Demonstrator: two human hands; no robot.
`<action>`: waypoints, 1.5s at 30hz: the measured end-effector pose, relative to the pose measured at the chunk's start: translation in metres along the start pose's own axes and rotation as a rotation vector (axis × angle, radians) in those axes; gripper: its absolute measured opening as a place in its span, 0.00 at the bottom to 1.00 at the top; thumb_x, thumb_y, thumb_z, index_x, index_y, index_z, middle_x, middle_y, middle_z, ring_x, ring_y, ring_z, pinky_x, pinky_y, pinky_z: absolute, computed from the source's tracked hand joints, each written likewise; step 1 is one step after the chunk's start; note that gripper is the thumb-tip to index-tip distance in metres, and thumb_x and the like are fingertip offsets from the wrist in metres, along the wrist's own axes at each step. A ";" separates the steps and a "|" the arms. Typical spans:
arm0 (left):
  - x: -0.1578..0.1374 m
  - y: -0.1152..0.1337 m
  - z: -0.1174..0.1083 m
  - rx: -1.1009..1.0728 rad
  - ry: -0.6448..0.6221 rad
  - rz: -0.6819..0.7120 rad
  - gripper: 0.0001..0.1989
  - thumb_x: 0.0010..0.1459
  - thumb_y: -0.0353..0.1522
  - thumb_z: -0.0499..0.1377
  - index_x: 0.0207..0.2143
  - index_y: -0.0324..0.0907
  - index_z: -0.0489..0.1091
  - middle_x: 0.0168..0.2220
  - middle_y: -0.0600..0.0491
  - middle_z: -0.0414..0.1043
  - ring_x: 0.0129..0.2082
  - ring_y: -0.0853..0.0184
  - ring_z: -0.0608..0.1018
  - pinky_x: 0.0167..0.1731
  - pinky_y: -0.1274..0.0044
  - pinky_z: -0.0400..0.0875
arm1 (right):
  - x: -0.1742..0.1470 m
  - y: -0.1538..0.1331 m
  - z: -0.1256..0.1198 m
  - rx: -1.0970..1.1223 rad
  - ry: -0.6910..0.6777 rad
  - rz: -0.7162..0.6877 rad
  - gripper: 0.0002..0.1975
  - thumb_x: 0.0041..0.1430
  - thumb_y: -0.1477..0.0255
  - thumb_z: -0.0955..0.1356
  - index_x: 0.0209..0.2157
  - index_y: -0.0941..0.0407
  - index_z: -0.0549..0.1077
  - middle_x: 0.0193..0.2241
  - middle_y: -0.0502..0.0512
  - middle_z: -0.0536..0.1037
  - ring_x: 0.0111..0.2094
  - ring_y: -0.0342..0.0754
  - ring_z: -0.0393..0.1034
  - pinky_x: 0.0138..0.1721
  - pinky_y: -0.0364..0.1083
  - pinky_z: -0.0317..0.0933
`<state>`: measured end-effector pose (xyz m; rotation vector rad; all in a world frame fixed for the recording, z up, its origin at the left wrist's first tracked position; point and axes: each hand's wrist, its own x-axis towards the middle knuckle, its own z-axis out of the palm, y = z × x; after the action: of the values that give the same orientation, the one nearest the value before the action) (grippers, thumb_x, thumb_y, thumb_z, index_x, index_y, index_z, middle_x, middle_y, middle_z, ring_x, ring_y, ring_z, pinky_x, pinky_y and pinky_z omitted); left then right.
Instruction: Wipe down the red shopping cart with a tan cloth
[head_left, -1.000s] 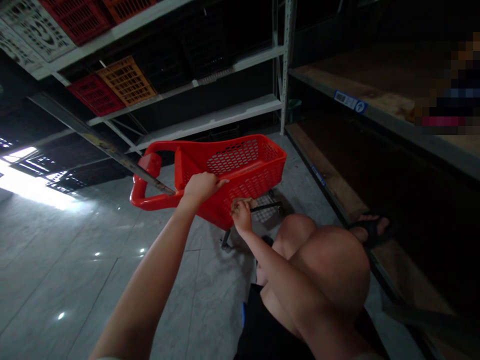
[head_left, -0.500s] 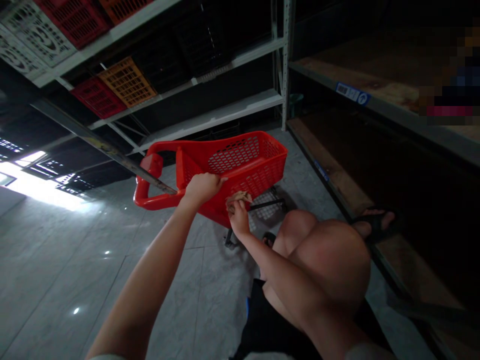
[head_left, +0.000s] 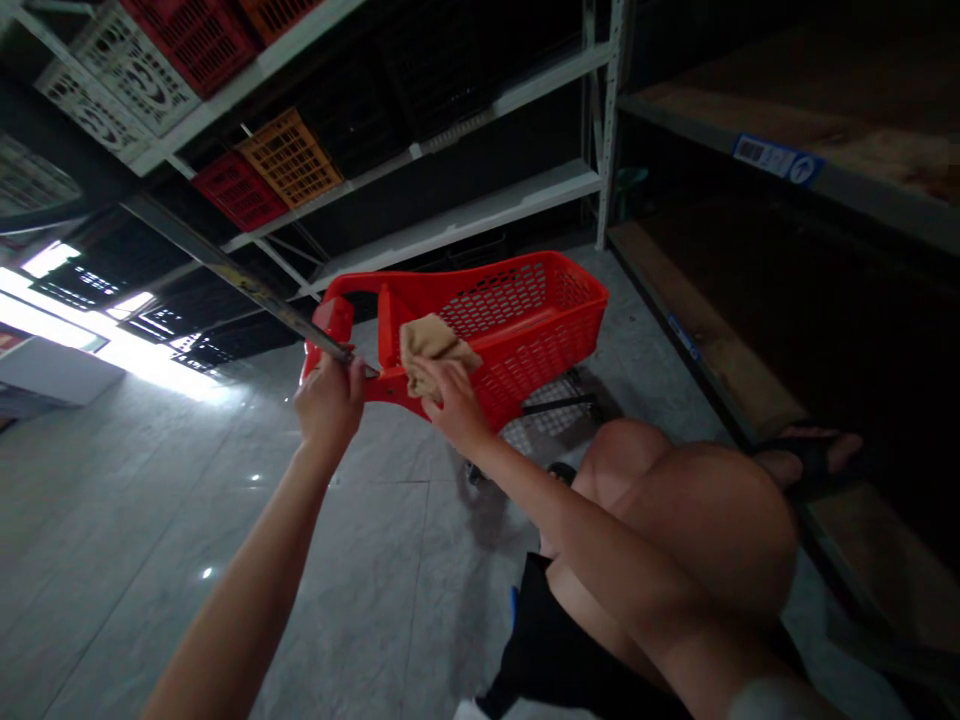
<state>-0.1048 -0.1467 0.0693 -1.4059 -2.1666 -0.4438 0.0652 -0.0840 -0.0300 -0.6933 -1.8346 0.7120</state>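
L hand [head_left: 328,400] fingers shut on red shopping cart [head_left: 525,330] handle; R hand [head_left: 448,400] pinches tan cloth [head_left: 431,345] on rim. Brace cart, wipe w/ firm even strokes.

cart [head_left: 525,330] ahead on floor [head_left: 150,500] | cloth [head_left: 433,345] on its near rim | shelving [head_left: 450,210] behind, right

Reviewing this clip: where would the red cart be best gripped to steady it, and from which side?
Probably the rounded handle bar at the near end of the red cart, approached from the person's side. It is a graspable tube, unlike the mesh walls; the left hand already wraps it, while the right hand presses a cloth on the rim.
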 end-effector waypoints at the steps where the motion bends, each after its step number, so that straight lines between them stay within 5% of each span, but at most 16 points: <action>1: 0.001 0.006 0.001 0.072 -0.082 -0.026 0.22 0.71 0.45 0.46 0.51 0.41 0.71 0.36 0.42 0.79 0.38 0.51 0.82 0.37 0.66 0.74 | -0.001 -0.006 0.007 -0.019 -0.070 -0.097 0.31 0.66 0.78 0.63 0.68 0.43 0.66 0.60 0.50 0.77 0.64 0.51 0.65 0.70 0.55 0.60; 5: 0.005 0.023 -0.002 0.214 -0.196 -0.071 0.25 0.73 0.47 0.44 0.46 0.41 0.74 0.32 0.42 0.79 0.36 0.50 0.83 0.34 0.69 0.71 | 0.007 0.008 0.003 -0.176 -0.124 -0.284 0.21 0.73 0.75 0.61 0.61 0.49 0.75 0.57 0.55 0.78 0.63 0.51 0.66 0.71 0.54 0.55; 9: 0.001 0.027 0.000 0.203 -0.160 -0.129 0.26 0.72 0.48 0.44 0.44 0.41 0.75 0.35 0.40 0.81 0.39 0.49 0.83 0.36 0.68 0.70 | 0.018 0.071 -0.040 -0.345 -0.022 0.026 0.20 0.68 0.79 0.63 0.53 0.49 0.80 0.45 0.59 0.77 0.54 0.57 0.70 0.66 0.60 0.61; 12: -0.001 0.031 0.007 0.164 -0.074 -0.149 0.28 0.72 0.49 0.42 0.41 0.42 0.76 0.34 0.39 0.81 0.38 0.49 0.83 0.36 0.67 0.71 | 0.017 0.092 -0.059 -0.381 0.117 0.141 0.23 0.62 0.82 0.64 0.53 0.49 0.80 0.54 0.61 0.74 0.62 0.60 0.64 0.70 0.63 0.57; 19: 0.000 0.038 0.016 0.074 -0.054 -0.176 0.30 0.71 0.50 0.42 0.43 0.40 0.77 0.36 0.37 0.80 0.41 0.49 0.82 0.38 0.65 0.70 | 0.000 0.015 -0.003 -0.285 -0.141 -0.304 0.31 0.70 0.79 0.59 0.73 0.57 0.60 0.74 0.55 0.61 0.76 0.49 0.48 0.77 0.52 0.46; 23: -0.002 0.036 0.019 0.059 -0.002 -0.170 0.28 0.70 0.50 0.45 0.42 0.39 0.77 0.34 0.39 0.79 0.38 0.51 0.81 0.37 0.68 0.68 | -0.016 0.056 -0.001 -0.268 -0.107 -0.423 0.26 0.72 0.77 0.62 0.68 0.54 0.68 0.71 0.54 0.67 0.75 0.48 0.52 0.75 0.53 0.53; 26: -0.003 0.035 0.022 0.054 0.057 -0.162 0.27 0.70 0.50 0.48 0.41 0.39 0.77 0.31 0.41 0.78 0.35 0.53 0.81 0.36 0.69 0.66 | -0.036 0.115 -0.019 -0.338 -0.042 -0.309 0.16 0.73 0.75 0.63 0.53 0.55 0.80 0.56 0.58 0.81 0.70 0.52 0.63 0.70 0.57 0.62; 29: -0.003 0.038 0.024 0.043 0.079 -0.163 0.27 0.70 0.49 0.48 0.40 0.39 0.77 0.29 0.43 0.77 0.34 0.54 0.80 0.36 0.70 0.65 | -0.053 0.130 -0.021 -0.438 0.008 -0.073 0.14 0.71 0.77 0.63 0.45 0.57 0.82 0.42 0.62 0.84 0.61 0.59 0.71 0.65 0.63 0.67; 32: -0.003 0.041 0.024 0.023 0.078 -0.177 0.27 0.71 0.49 0.47 0.40 0.39 0.77 0.30 0.43 0.77 0.34 0.54 0.80 0.37 0.69 0.65 | -0.060 0.092 0.002 -0.416 0.029 -0.056 0.21 0.69 0.80 0.63 0.59 0.61 0.77 0.52 0.68 0.81 0.58 0.60 0.73 0.61 0.60 0.70; 37: -0.005 0.045 0.024 0.008 0.087 -0.176 0.26 0.71 0.49 0.48 0.40 0.39 0.76 0.29 0.43 0.76 0.35 0.54 0.80 0.37 0.70 0.65 | -0.055 0.036 0.034 -0.320 -0.132 -0.337 0.25 0.71 0.79 0.63 0.67 0.56 0.69 0.63 0.59 0.76 0.63 0.52 0.69 0.63 0.50 0.67; 41: -0.005 0.044 0.025 0.007 0.100 -0.163 0.25 0.70 0.49 0.49 0.40 0.40 0.76 0.28 0.45 0.75 0.35 0.54 0.80 0.37 0.70 0.65 | -0.048 0.071 0.011 -0.351 -0.099 -0.224 0.24 0.70 0.77 0.65 0.65 0.50 0.71 0.61 0.56 0.78 0.59 0.54 0.70 0.60 0.53 0.68; 45: -0.004 0.044 0.024 0.008 0.090 -0.177 0.25 0.70 0.49 0.49 0.39 0.40 0.76 0.29 0.44 0.76 0.36 0.54 0.80 0.37 0.70 0.65 | -0.033 0.130 -0.037 -0.350 0.245 0.107 0.24 0.65 0.79 0.65 0.60 0.54 0.76 0.61 0.62 0.75 0.61 0.58 0.66 0.65 0.59 0.63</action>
<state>-0.0693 -0.1194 0.0477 -1.1716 -2.2252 -0.5517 0.1289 -0.0161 -0.1330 -1.0640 -1.7187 0.3546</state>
